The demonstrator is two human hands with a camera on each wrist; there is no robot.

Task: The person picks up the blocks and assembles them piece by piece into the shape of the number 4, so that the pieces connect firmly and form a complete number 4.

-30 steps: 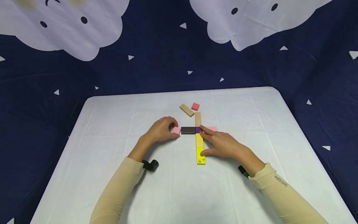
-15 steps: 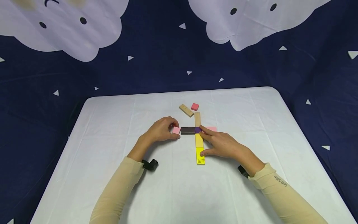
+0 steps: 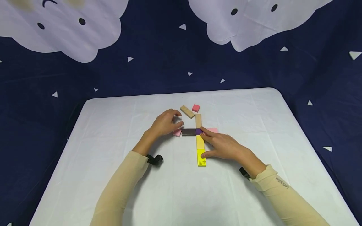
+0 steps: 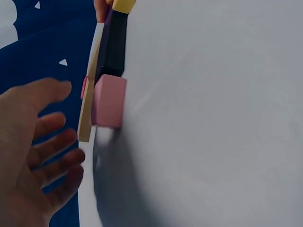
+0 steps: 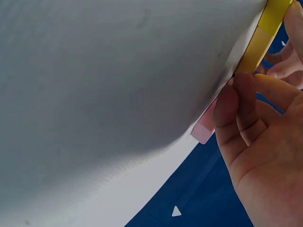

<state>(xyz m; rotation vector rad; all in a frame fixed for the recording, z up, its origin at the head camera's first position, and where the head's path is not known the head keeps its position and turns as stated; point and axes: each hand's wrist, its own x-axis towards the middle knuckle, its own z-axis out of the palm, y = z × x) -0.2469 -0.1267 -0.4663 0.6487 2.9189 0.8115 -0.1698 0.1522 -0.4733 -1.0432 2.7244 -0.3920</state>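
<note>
Colored blocks form a cross in the head view: a natural wood block (image 3: 198,120) at the far end, a purple block (image 3: 198,131) at the crossing, a pale yellow block (image 3: 200,142) and a bright yellow one (image 3: 201,162) nearer. To the purple block's left lie a black block (image 3: 188,132) and a pink block (image 4: 110,101), which sits slightly askew at the end. My left hand (image 3: 166,123) hovers over this pink block, fingers apart and holding nothing. My right hand (image 3: 226,146) rests fingertips at the purple block, thumb on the bright yellow one, partly covering another pink block (image 3: 213,130).
Beyond the cross lie a loose wooden block (image 3: 187,111), set at an angle, and a small red block (image 3: 195,108). A white cloth (image 3: 158,194) covers the table, and a dark blue backdrop (image 3: 158,40) with clouds hangs behind.
My left hand has let go of the left pink block and moved up and away from the body. That block now lies tilted beside the black one. My right hand stays in place.
</note>
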